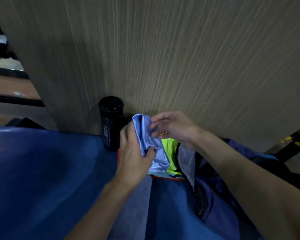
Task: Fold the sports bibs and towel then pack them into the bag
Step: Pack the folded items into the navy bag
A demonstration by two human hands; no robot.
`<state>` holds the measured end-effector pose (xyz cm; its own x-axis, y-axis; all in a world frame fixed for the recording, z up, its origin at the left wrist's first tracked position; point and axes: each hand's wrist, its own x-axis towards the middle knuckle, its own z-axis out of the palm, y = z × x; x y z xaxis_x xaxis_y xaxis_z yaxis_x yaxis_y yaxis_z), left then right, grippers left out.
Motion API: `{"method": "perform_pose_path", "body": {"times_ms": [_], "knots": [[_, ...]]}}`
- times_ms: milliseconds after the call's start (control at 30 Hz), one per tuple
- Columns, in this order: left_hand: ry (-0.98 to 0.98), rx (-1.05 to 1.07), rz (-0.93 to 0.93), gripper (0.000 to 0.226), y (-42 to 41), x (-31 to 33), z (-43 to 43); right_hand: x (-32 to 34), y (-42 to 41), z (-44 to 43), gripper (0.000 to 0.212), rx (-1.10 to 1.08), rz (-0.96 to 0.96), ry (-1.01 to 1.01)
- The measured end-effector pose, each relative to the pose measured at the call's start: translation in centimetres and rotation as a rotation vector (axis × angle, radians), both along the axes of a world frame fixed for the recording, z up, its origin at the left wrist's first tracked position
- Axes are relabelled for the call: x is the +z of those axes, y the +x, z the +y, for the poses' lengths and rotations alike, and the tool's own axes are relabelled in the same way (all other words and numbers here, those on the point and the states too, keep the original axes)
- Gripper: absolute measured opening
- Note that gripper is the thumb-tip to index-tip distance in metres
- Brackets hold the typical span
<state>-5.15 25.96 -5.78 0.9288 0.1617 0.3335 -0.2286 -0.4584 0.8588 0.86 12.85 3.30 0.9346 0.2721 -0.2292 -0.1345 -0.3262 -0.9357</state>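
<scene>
A bunched light blue bib [150, 135] is held above a neon yellow-green bib [170, 149] that lies flat with an orange edge [163, 177] showing under it. My left hand [134, 153] grips the blue bib from the left, thumb pressed into the cloth. My right hand [173, 127] is at its upper right, fingers loosely bent and touching the fabric; they are blurred. The dark bag [204, 187] lies to the right with its grey-lined opening [187, 160] beside the bibs. No towel is clearly told apart.
A black bottle [111, 122] stands upright just left of the bibs, against a tall wood-grain panel [163, 58]. A blue padded surface [50, 170] spreads under everything. Dark metal framing [291, 149] shows at the right edge.
</scene>
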Motion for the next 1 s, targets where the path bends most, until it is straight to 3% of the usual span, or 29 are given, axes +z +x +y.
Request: {"method": "perform_pose_path", "body": {"times_ms": [67,133,233,367,567,700,867,1000], "knots": [[0.048,0.026,-0.014,0.085,0.0,0.0,-0.1,-1.7,0.0,-0.5,0.036,-0.053,-0.189,-0.202],[0.024,0.032,-0.014,0.085,0.0,0.0,-0.3,-3.2,0.0,-0.9,0.054,-0.111,-0.199,-0.255],[-0.098,-0.008,-0.018,0.084,-0.2,0.4,-0.2,-4.4,-0.5,-0.7,0.061,-0.159,0.026,-0.039],[-0.213,-0.065,-0.008,0.085,-0.7,1.1,-0.2,-4.4,-0.5,-0.3,0.064,-0.169,0.145,0.245],[-0.308,-0.066,-0.095,0.074,-1.3,2.4,-0.3,-3.0,-2.1,-0.8,0.044,-0.247,0.054,0.521],[-0.197,0.002,-0.072,0.057,-1.8,3.5,-0.4,-2.3,-3.7,-1.3,0.043,-0.343,-0.032,0.629],[-0.195,-0.096,0.071,0.086,-3.6,6.0,-1.6,-0.8,-6.5,-2.9,0.045,-0.395,-0.050,0.778],[-0.205,-0.198,0.048,0.076,-4.6,6.9,-4.1,-0.2,-9.0,-6.0,0.045,-0.360,-0.079,0.802]]}}
